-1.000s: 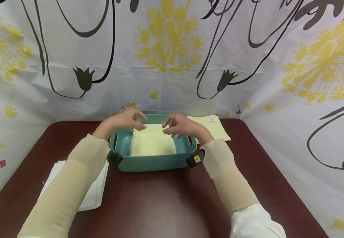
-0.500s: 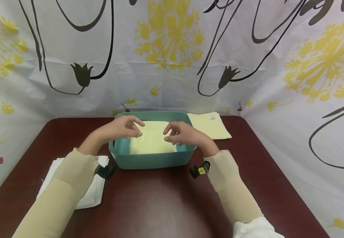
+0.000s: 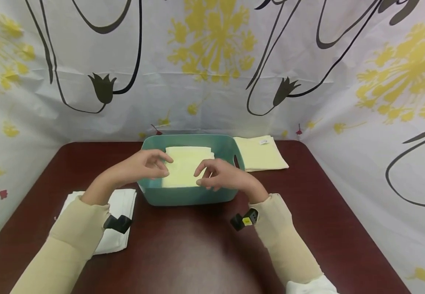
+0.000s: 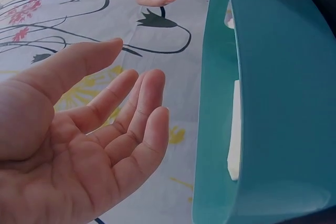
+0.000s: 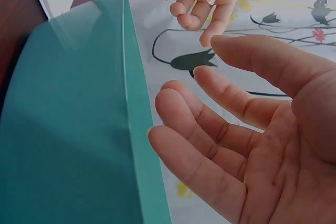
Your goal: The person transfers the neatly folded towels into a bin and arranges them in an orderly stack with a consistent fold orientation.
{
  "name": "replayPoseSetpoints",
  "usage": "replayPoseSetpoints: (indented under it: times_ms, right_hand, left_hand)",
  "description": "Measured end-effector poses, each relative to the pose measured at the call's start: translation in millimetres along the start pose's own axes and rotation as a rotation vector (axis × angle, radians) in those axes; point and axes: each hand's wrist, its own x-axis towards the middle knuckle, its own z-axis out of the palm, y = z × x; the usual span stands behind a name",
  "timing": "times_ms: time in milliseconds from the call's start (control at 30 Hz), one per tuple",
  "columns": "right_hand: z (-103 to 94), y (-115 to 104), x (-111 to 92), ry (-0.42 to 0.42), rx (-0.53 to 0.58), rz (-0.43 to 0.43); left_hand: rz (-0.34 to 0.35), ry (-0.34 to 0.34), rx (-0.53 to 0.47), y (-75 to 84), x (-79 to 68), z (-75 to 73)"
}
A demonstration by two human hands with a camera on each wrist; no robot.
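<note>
A teal plastic basket (image 3: pixel 190 197) stands near the back of the table, and a folded pale yellow cloth (image 3: pixel 186 165) lies inside it. Above the basket's left side hovers my left hand (image 3: pixel 140 166), fingers loosely bent and holding nothing. My right hand (image 3: pixel 225 176) hangs over the front right of the basket, likewise relaxed with nothing in it. Both wrist views show bare palms: the left palm (image 4: pixel 89 129) and the right palm (image 5: pixel 262 140) are each apart from the basket wall.
Behind the basket's right end lies another folded pale yellow cloth (image 3: pixel 261 153) with a small white tag. A folded white cloth (image 3: pixel 118 204) lies at the left, partly under my left forearm. A patterned curtain (image 3: pixel 205 81) rises behind the dark red table (image 3: pixel 197 253).
Both hands have drawn back toward the table's front, the left one also shifting left. More of the basket and the cloth inside it shows now. The head view has tilted slightly down.
</note>
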Motion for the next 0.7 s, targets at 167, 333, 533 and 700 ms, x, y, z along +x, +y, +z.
replayPoseSetpoints:
  times_ms: [167, 333, 533, 700]
  right_hand:
    - [10.9, -4.0, 4.7, -0.026, 0.015, -0.023]
    - [22.1, -6.1, 11.1, -0.07, 0.062, -0.046]
    - [35.3, -6.0, 17.1, -0.093, 0.108, -0.052]
    - [45.9, -5.0, 21.2, -0.11, 0.124, -0.064]
  left_hand:
    - [0.009, 0.022, 0.036, -4.5, -11.1, -3.5]
    - [-0.015, 0.025, 0.02, -15.2, -20.2, -6.5]
    - [-0.033, 0.035, -0.004, -28.0, -29.0, -7.8]
    - [-0.047, 0.059, -0.003, -35.6, -37.5, -9.8]
